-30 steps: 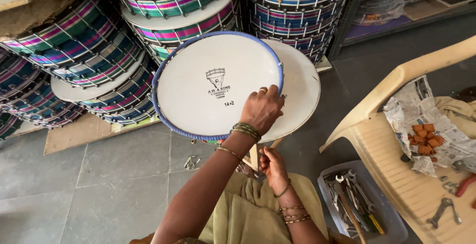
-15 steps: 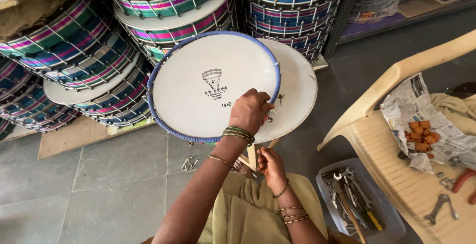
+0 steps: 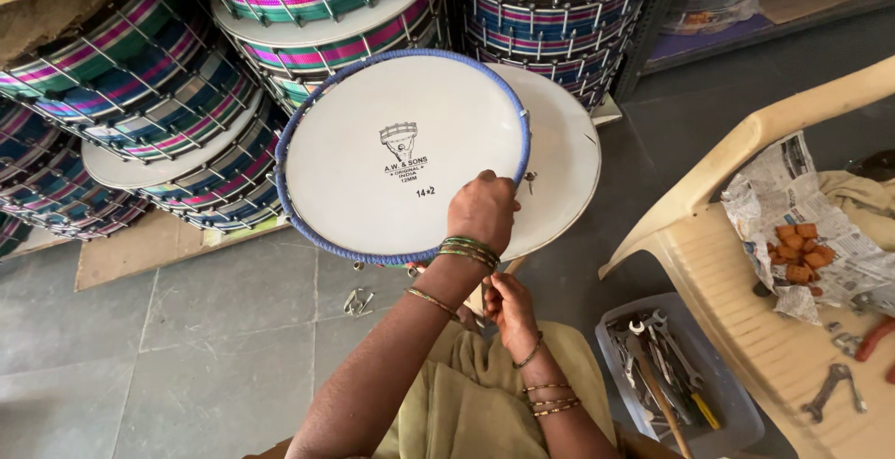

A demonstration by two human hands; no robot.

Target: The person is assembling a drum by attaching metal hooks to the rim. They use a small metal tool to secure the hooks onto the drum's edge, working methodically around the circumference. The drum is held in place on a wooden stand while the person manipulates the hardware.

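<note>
Drumhead (image 3: 392, 156), white with a blue rim, stands tilted at centre against a second white head (image 3: 564, 156). Left hand (image 3: 482, 209) grips its rim at four o'clock, fingers curled over. Right hand (image 3: 508, 305) sits below, fingers bent on something hidden. Black round emblem sits mid-skin.

White round drumhead (image 3: 392, 156), blue-wound rim, tilted upright, overlapping second plain white drumhead (image 3: 564, 165) behind.
</note>
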